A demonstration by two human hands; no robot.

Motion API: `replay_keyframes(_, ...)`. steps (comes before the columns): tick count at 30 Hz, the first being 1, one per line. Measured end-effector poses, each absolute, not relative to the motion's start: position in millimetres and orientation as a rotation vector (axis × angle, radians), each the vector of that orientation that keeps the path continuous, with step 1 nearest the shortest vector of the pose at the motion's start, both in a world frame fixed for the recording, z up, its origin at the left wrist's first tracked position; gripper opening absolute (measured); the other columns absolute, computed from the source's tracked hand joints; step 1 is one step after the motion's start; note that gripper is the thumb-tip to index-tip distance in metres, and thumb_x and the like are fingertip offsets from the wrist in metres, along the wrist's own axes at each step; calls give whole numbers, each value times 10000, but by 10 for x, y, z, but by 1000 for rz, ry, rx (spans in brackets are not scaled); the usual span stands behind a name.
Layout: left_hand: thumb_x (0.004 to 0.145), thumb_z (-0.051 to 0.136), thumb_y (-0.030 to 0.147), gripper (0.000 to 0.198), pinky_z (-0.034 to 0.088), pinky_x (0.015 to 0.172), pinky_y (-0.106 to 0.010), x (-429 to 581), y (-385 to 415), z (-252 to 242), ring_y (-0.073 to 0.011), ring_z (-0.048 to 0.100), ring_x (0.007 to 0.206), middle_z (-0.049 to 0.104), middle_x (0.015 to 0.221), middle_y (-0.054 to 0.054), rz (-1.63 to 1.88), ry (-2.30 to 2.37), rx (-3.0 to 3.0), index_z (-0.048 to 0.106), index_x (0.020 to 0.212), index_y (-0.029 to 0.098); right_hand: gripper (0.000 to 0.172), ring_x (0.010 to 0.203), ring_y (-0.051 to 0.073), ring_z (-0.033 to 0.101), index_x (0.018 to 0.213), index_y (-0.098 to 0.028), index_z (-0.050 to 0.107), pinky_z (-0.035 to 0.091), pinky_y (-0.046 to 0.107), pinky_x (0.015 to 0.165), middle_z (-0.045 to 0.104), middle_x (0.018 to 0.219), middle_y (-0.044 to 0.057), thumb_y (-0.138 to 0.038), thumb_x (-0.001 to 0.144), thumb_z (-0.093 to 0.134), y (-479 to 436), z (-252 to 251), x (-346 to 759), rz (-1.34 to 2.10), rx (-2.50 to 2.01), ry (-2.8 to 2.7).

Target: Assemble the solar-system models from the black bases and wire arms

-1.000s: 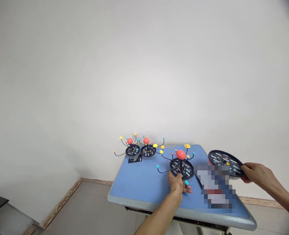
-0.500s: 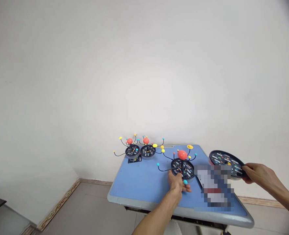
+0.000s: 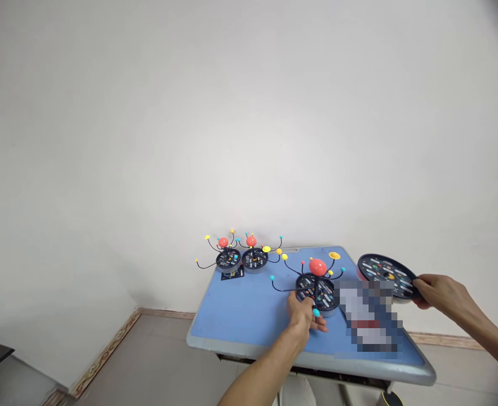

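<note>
My left hand (image 3: 300,317) grips the near left edge of a solar system model (image 3: 318,267), with the thumb on the rim and fingers beneath. That model has a round black printed base, a red ball on top and curved arms tipped with small coloured balls. My right hand (image 3: 432,290) pinches the rim of a second round black base (image 3: 387,277), which carries printed planets and labels but no arms or ball. It is raised at the table's right side, tilted so that its printed face shows.
Two similar models, one at far left (image 3: 223,242) and one beside it (image 3: 251,241), stand at the back of the blue table (image 3: 240,316). A dark printed card (image 3: 232,274) lies by the left one. A blurred-out item (image 3: 369,324) lies at right. The white wall rises behind.
The model under my left hand has turned slightly, its arms shifting. The base in my right hand has moved a little left and up in view.
</note>
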State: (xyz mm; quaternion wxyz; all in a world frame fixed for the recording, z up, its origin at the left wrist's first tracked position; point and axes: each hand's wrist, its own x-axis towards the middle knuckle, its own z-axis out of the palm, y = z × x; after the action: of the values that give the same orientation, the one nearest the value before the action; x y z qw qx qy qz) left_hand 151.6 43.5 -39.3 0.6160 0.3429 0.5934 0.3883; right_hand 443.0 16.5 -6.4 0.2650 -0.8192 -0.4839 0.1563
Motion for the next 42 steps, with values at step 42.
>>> replay_keyframes(42, 843, 493, 108, 407, 560, 438, -268, 1766, 1026, -431, -189, 638, 399, 593, 472, -13, 976, 1375, 709, 468, 1249, 105, 458, 530, 287, 639, 350, -240, 551, 410, 375, 587, 640, 400, 37, -159, 783, 426, 177, -130, 4455, 372, -2110, -1323)
